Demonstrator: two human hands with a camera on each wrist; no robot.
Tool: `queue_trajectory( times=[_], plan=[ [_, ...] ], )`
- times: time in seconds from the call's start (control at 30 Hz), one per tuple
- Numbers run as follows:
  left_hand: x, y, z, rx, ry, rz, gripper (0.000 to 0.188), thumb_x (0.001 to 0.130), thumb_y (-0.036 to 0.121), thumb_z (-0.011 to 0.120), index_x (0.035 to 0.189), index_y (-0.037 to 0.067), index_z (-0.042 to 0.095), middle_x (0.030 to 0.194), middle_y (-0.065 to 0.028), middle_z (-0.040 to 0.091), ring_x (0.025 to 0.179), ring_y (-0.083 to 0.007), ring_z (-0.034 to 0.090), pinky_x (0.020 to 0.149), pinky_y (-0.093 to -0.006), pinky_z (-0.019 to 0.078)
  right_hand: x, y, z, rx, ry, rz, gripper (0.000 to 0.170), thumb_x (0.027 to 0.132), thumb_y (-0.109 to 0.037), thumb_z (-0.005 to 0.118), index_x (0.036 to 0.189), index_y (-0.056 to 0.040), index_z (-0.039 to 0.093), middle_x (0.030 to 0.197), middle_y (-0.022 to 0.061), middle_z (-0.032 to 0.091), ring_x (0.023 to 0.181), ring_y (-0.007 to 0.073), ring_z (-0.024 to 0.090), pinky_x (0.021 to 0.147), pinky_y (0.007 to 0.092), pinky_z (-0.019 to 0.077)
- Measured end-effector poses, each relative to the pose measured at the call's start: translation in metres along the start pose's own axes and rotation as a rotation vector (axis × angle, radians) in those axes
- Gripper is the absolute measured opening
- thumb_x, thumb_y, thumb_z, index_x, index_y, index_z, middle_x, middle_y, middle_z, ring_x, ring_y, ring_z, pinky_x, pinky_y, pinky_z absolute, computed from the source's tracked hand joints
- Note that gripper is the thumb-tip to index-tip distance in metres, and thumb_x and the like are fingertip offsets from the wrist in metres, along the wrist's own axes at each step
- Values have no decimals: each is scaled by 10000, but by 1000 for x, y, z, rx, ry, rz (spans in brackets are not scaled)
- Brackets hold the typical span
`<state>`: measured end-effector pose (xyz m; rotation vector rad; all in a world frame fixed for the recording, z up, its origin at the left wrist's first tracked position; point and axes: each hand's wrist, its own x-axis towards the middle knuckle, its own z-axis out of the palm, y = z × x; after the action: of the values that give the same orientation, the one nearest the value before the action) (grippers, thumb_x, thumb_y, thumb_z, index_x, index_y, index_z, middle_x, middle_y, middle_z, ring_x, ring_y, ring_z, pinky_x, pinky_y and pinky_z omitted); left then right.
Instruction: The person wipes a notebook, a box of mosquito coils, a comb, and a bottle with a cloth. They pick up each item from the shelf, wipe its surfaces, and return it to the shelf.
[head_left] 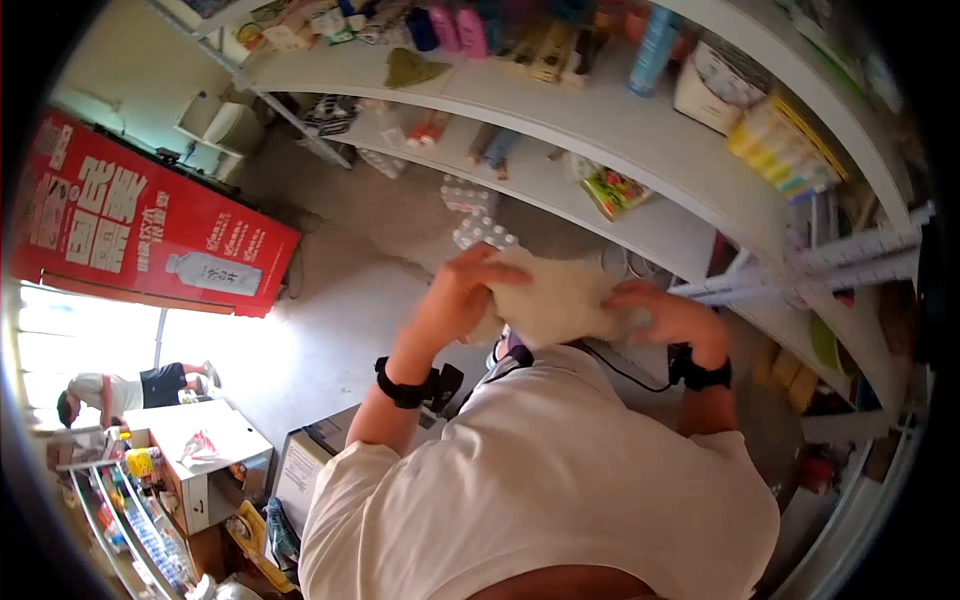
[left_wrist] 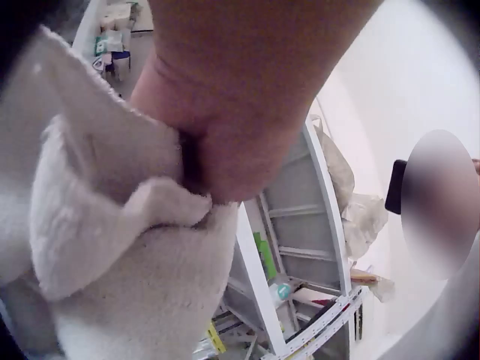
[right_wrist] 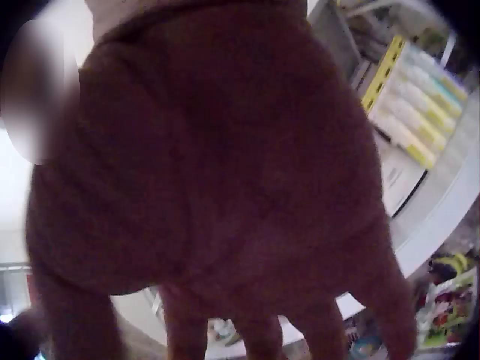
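A cream, fluffy cloth (head_left: 560, 295) hangs in front of the white shirt in the head view. My left hand (head_left: 460, 295) grips its left part, thumb and fingers bent over the edge. Close up in the left wrist view, the folded cloth (left_wrist: 142, 277) droops below the hand (left_wrist: 240, 127), whose fingers are mostly hidden. At the cloth's right edge is my right hand (head_left: 655, 310), slightly blurred. The right wrist view shows this hand (right_wrist: 225, 172) from the palm side, fingers straight and spread, with no cloth between them.
White shelves (head_left: 480, 90) with packaged goods curve across the top and right. Shrink-wrapped bottles (head_left: 480, 230) stand on the floor beyond the cloth. A red banner (head_left: 150, 220) is at left, above another person (head_left: 120, 395) by a white desk (head_left: 225, 440).
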<state>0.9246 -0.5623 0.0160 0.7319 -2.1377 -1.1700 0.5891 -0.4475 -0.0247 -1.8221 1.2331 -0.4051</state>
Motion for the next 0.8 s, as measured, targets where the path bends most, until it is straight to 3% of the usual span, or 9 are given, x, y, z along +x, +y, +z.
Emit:
queue_trajectory(
  times=[0.03, 0.13, 0.23, 0.33, 0.43, 0.57, 0.67, 0.73, 0.8],
  plan=[
    [5, -3, -7, 54, -42, 32, 494, 607, -156, 477, 949, 96, 729, 1072, -177, 616, 984, -364, 605, 868, -353, 496, 31, -7, 0, -81, -137, 2, 642, 693, 17, 701, 1298, -110, 530, 1329, 135, 524, 1266, 318, 468, 1046, 416, 363],
    [7, -10, -33, 202, -152, 71, 385, 590, -137, 602, 868, 108, 709, 1116, -172, 599, 1043, -375, 582, 871, -399, 501, 148, -56, 8, 114, 276, -262, 724, 667, -147, 817, 1328, -128, 521, 1378, 152, 499, 1312, 328, 430, 1062, 426, 344],
    [7, -8, -82, 380, -118, 166, 330, 607, -96, 648, 861, 107, 706, 1112, -160, 604, 1050, -361, 587, 859, -394, 502, 246, -98, 21, 95, 16, -660, 688, 681, -209, 820, 1299, -137, 527, 1237, 149, 585, 1181, 361, 524, 980, 453, 414],
    [-17, 0, -138, 451, 163, -47, 321, 617, -72, 614, 860, 118, 703, 1064, -141, 624, 965, -361, 613, 818, -414, 508, 314, -131, 29, -38, -214, -572, 584, 689, -230, 815, 1203, -115, 564, 1078, 125, 648, 1055, 357, 588, 888, 431, 463],
    [-43, -21, -175, 485, 549, -65, 419, 627, -172, 469, 938, 28, 667, 972, -148, 666, 890, -294, 661, 764, -351, 521, 357, -140, 24, 59, -88, -672, 524, 692, -243, 814, 1134, -97, 573, 977, 125, 635, 919, 319, 626, 809, 406, 484],
    [-59, -72, -196, 48, 1010, -326, 108, 946, 46, 541, 1031, 3, 592, 798, -42, 607, 675, -108, 553, 612, -230, 440, 357, -147, 9, 96, -75, -349, 481, 729, -253, 799, 1098, -51, 565, 996, 132, 663, 900, 327, 647, 799, 393, 499],
    [-47, -113, -215, -118, 1108, -408, 117, 975, 122, 528, 998, 26, 590, 736, -21, 557, 612, -79, 492, 561, -224, 395, 374, -78, 33, 245, 427, -263, 475, 753, -240, 786, 1096, -18, 544, 993, 145, 667, 901, 300, 657, 833, 388, 495],
    [-20, -136, -217, -333, 753, -525, 208, 987, 215, 536, 1046, 27, 603, 758, -31, 591, 646, -96, 537, 597, -247, 434, 373, -86, 11, 402, 593, -96, 494, 768, -227, 773, 1131, -3, 524, 1010, 169, 659, 940, 292, 649, 851, 394, 492],
    [20, -144, -206, -600, 246, -444, 483, 968, 245, 570, 1369, 18, 428, 1149, -125, 614, 986, -159, 596, 821, -305, 501, 364, -114, -5, 550, 619, 90, 545, 786, -216, 754, 1219, -20, 487, 1132, 211, 602, 1065, 324, 596, 913, 415, 460]
  ],
)
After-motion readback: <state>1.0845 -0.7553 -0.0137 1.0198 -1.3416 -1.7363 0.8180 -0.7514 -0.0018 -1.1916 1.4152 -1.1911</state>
